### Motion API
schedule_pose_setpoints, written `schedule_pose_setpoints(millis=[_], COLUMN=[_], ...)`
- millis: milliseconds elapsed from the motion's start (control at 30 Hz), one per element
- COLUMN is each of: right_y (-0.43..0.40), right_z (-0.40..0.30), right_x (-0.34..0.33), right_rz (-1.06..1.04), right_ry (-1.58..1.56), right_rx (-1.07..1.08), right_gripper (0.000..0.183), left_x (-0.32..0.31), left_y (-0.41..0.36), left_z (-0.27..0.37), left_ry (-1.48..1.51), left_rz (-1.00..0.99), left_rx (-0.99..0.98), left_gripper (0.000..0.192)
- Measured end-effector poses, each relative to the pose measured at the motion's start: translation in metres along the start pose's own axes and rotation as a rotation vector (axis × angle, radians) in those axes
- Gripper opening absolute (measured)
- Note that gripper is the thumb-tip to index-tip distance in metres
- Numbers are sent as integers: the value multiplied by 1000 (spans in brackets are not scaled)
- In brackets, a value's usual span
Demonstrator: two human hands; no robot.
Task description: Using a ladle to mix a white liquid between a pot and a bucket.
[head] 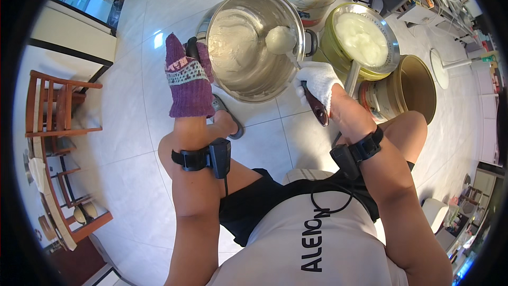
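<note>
A large stainless steel pot (pixel 256 83) is tilted before me, with a pale, thick, creamy mass (pixel 234 41) on its bottom and smears on its wall. My left hand (pixel 188 75), in a purple knitted glove, grips the pot's black side handle (pixel 192 49). In a white knitted glove, my right hand (pixel 317 83) holds a ladle by its dark brown handle (pixel 316 105). The ladle's bowl (pixel 281 40), heaped with the pale mass, is inside the pot near its right wall. To the right, a perforated metal strainer (pixel 391 45) with more of that mass rests on a yellow-green bucket (pixel 329 43).
An open bucket (pixel 426 87) with a tan inside lies or leans at the right. Behind the pot stands another bucket (pixel 309 2) with a dark pan-like vessel on top. Wooden chairs (pixel 59 103) stand at the left. Pale tiles (pixel 254 143) cover the floor; a desk (pixel 416 16) with clutter is at upper right.
</note>
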State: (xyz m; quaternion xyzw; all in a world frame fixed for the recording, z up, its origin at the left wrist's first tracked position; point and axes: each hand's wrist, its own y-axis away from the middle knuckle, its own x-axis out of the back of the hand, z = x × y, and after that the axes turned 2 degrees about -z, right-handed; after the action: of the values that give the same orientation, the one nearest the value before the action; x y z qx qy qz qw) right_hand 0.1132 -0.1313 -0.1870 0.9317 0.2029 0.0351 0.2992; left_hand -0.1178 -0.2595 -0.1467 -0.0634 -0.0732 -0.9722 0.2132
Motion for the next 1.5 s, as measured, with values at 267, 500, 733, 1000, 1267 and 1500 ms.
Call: schedule_pose_setpoints(millis=[267, 500, 733, 1000, 1267, 1500], right_y=[0, 3, 18, 25, 46, 50], right_z=[-10, -31, -65, -93, -76, -75], right_x=[-2, 0, -4, -25, -30, -1], right_rz=[14, -7, -26, -89, -139, -276], right_ry=[144, 158, 233, 597, 1010, 282], right_rx=[42, 76, 112, 219, 543, -1], right_gripper=[9, 12, 11, 13, 28, 14], left_x=[4, 6, 7, 8, 10, 22], left_y=[-2, -4, -6, -10, -15, -26], left_z=[0, -1, 0, 0, 1, -5], left_ry=[12, 28, 42, 76, 194, 723], left_rz=[-14, -29, -34, -29, 4, 82], left_rx=[6, 15, 19, 22, 23, -4], left_gripper=[35, 35, 36, 36, 37, 37])
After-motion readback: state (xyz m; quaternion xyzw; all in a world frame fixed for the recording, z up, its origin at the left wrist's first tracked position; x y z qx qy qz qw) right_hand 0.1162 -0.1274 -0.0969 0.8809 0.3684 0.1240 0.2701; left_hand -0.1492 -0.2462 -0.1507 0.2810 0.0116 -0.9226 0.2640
